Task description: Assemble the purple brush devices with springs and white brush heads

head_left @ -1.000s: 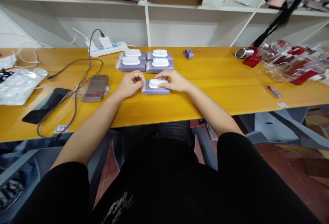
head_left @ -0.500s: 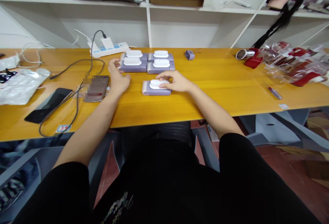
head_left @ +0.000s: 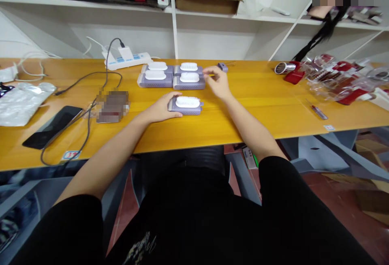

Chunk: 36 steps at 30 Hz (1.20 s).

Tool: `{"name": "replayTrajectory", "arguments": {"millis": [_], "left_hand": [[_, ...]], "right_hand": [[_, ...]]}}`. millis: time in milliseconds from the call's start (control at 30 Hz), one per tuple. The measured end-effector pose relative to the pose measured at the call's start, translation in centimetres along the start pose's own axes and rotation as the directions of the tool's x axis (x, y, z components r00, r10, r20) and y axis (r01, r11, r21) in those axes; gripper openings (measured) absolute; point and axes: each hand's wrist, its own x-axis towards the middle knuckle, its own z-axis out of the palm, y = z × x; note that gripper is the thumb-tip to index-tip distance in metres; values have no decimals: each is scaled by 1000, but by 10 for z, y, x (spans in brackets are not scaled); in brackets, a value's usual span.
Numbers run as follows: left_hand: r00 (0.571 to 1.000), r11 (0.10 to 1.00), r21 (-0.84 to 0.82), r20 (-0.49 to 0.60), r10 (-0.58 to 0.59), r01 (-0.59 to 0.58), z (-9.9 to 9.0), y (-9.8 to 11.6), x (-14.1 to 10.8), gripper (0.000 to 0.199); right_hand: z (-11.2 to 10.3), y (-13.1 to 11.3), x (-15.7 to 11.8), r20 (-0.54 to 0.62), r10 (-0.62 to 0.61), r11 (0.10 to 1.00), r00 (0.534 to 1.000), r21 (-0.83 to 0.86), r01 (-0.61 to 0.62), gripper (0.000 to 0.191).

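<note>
Nearest the table's front lies a purple box-shaped piece (head_left: 190,111) with a white bristled brush head (head_left: 187,102) resting lengthwise on top. My left hand (head_left: 165,108) is closed around its left end, thumb on the near side. Farther back, my right hand (head_left: 218,82) hovers by the right end of a similar purple piece (head_left: 190,84), fingers curved and apart; whether they touch it I cannot tell. That piece also carries a white brush head (head_left: 189,77). More purple pieces with white tops stand beside and behind it, such as the left one (head_left: 154,82).
At the back sits a small purple part (head_left: 223,67). Phones, including a black phone (head_left: 53,127), and a dark cable (head_left: 105,74) lie left, before a white power strip (head_left: 130,60). Red brushes in clear plastic (head_left: 334,76) and a small screwdriver (head_left: 319,111) lie right.
My left hand has come right from the back left group and gripped the near purple piece. My right hand has let go of the brush head on it and moved back and right.
</note>
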Motion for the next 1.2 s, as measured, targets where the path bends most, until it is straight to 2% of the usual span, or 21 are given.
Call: {"name": "replayTrajectory", "arguments": {"millis": [67,100,167,233,333,400,533,667,733,800,900,1067,1200], "left_hand": [[1000,1000,-5,1,-20,20,-1,0,0,97],[1000,1000,-6,1,-25,25,-1,0,0,97],[1000,1000,-5,4,-29,29,-1,1,0,97],[999,999,-2,10,-35,35,-2,2,0,96],[999,999,-7,10,-32,32,-2,3,-1,91],[1000,1000,-9,5,-27,27,-2,4,-1,87],[999,999,1,3,-36,36,-2,6,-1,80],[998,998,11,11,-56,56,-2,8,-1,84],[998,998,16,15,-67,67,-2,9,-1,87],[998,998,19,11,-68,68,-2,9,-2,86],[999,999,20,2,-49,49,-1,8,-2,84],[999,999,11,17,-43,43,-1,8,-1,82],[999,999,15,17,-48,47,-2,10,-1,82]], "right_hand": [[-13,26,16,-121,142,960,982,-227,-167,36],[-20,39,23,-144,220,910,965,-327,-256,39],[-34,62,34,-167,342,785,925,-490,-379,54],[-45,80,41,-171,445,664,879,-596,-452,74],[-54,96,48,-136,553,569,822,-659,-492,100],[-56,101,54,-92,555,583,827,-666,-465,102],[-57,105,70,-39,516,600,856,-696,-394,91],[-59,110,90,5,523,596,852,-717,-361,86],[-60,111,97,55,561,613,826,-699,-369,88],[-59,111,101,90,625,610,775,-676,-414,86],[-57,109,101,72,687,566,723,-676,-471,78],[-58,103,99,18,663,553,748,-685,-474,82],[-58,102,104,9,589,597,808,-678,-428,83]]}}
